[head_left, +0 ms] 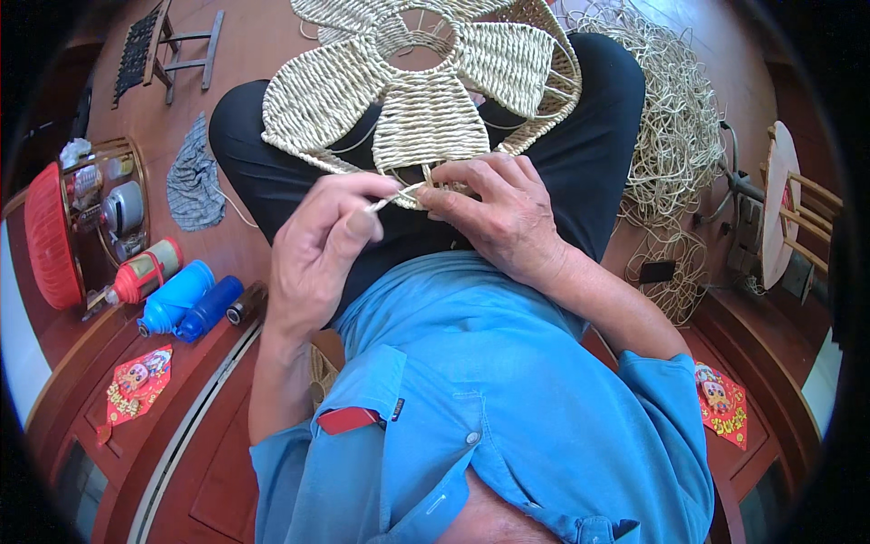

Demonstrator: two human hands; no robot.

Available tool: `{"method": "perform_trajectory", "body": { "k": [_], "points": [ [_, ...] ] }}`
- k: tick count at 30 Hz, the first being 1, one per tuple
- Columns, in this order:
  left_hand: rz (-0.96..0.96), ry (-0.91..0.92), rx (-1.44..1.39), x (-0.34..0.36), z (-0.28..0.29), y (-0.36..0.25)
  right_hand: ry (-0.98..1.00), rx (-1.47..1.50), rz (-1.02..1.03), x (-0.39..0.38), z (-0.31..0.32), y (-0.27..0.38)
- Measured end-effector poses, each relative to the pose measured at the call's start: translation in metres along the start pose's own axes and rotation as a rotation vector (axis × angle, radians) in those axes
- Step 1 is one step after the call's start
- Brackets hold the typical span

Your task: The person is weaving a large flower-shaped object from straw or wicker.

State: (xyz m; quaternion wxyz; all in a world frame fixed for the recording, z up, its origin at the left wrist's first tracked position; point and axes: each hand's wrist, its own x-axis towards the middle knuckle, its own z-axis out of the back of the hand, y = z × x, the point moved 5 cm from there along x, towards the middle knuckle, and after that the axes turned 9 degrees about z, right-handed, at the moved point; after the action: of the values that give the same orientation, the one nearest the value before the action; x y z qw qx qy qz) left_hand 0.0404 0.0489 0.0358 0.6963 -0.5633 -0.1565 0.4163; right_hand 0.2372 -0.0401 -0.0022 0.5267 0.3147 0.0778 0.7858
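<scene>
While my legs in dark trousers (607, 109) carry the pale woven piece (430, 122), its petal-shaped panels spread around a round opening across the far edge of my lap, both my grips meet at its near side. My left grip (313, 245) is closed on a pale cord (384, 201), thumb against forefinger. Just beside it, my right grip (503, 213) pinches the near rim of the woven piece, below the petal closest to me; I cannot tell exactly which strands lie under its fingers. A tangled heap of cord (671, 118) covers the floor (245, 50) along its right side. Toward the floor's left side lie a grey cloth (193, 186) and, closer to me, a light blue bottle (178, 297) next to a dark blue bottle (210, 308). A low stool (139, 56) with a dark seat stands near the floor's far left corner.
</scene>
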Motion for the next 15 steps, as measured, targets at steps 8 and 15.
{"method": "perform_trajectory", "body": {
  "k": [8,15],
  "points": [
    [0.161,-0.032,-0.823,0.026,-0.02,0.041,-0.013,0.036,-0.016,-0.001,-0.002,-0.001],
    [0.235,-0.104,-0.81,0.027,-0.023,0.032,0.016,0.119,-0.086,-0.003,-0.003,-0.004]
  ]
}}
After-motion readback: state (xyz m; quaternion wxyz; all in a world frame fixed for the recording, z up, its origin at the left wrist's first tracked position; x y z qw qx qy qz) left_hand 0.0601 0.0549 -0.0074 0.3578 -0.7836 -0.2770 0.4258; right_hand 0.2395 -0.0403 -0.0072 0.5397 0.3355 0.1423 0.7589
